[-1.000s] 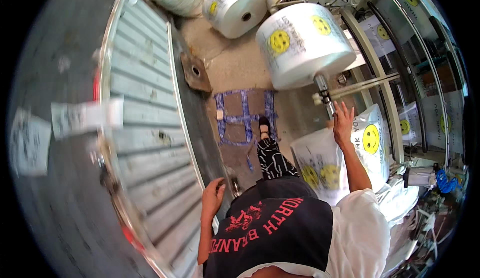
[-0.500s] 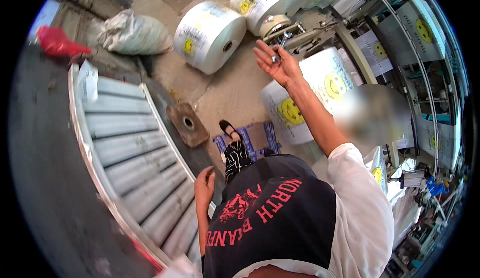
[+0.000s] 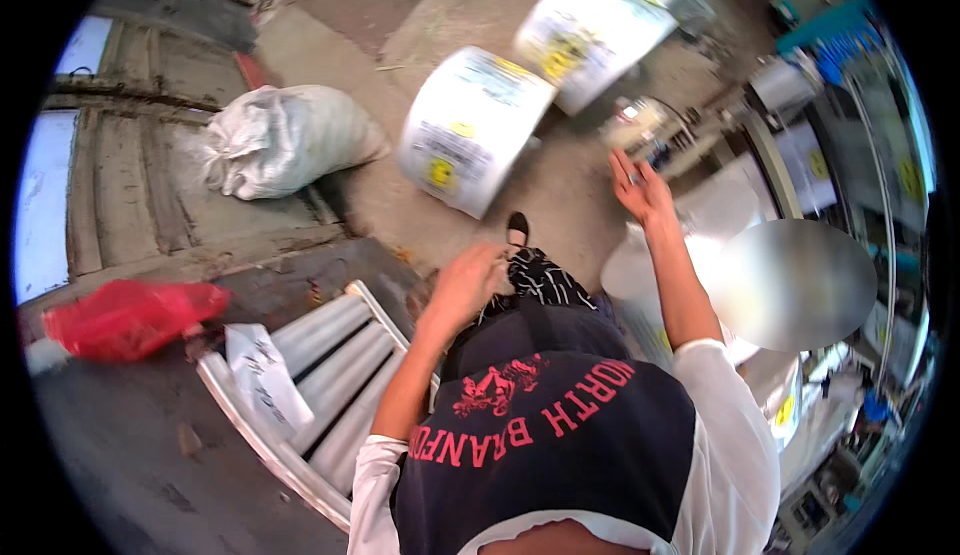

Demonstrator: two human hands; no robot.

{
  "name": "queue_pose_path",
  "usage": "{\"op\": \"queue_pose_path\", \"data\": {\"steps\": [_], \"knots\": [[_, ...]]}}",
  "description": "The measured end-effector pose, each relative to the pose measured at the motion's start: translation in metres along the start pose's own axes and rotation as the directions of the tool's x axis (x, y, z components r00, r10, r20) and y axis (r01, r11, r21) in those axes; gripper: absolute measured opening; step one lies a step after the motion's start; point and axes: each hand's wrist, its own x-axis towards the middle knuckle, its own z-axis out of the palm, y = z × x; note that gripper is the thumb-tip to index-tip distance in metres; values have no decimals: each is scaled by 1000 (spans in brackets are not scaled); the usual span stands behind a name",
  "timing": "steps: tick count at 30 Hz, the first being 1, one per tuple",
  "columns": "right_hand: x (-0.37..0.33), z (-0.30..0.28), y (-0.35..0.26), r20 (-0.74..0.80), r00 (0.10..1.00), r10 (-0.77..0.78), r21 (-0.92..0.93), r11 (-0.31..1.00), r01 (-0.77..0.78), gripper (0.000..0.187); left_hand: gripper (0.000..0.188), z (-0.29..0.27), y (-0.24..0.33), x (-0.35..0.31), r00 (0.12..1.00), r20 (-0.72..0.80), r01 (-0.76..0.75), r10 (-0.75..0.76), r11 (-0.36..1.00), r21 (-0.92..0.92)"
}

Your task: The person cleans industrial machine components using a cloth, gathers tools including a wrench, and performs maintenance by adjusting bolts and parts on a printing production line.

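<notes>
My right hand [image 3: 643,193] reaches forward at the right, its fingers closed about a shiny metal wrench [image 3: 633,180]; most of the tool is hidden by the hand. Just beyond the fingertips is a machine part with a pale round end [image 3: 640,123]. Below my right forearm lies a white film roll [image 3: 630,270]. My left hand [image 3: 468,285] hangs in front of my patterned trouser leg, back of the hand upward. Motion smears its fingers, and nothing shows in them.
White printed rolls [image 3: 480,125] stand on the floor ahead. A tied pale sack [image 3: 290,140] and a red bag [image 3: 135,317] lie left. At lower left is a roller conveyor [image 3: 340,395] with a paper sheet [image 3: 265,375]. Machine frames [image 3: 775,170] line the right; a blurred oval covers part there.
The view has swung left. My left hand has risen from beside the conveyor to in front of my leg. My right hand, palm up before with the wrench in it, has turned and closed more.
</notes>
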Motion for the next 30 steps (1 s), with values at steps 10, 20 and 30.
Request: {"op": "queue_pose_path", "data": {"steps": [10, 20, 30], "knots": [[114, 142, 74, -222, 974, 46, -343, 931, -122, 19, 27, -142, -104, 128, 999, -4, 33, -35, 971, -237], [183, 373, 56, -94, 985, -142, -562, 824, 65, 23, 32, -401, -223, 329, 962, -273, -185, -7, 719, -669], [107, 352, -3, -420, 718, -555, -422, 820, 387, 19, 60, -759, -92, 413, 38, -630, -946, 775, 232, 228]]}}
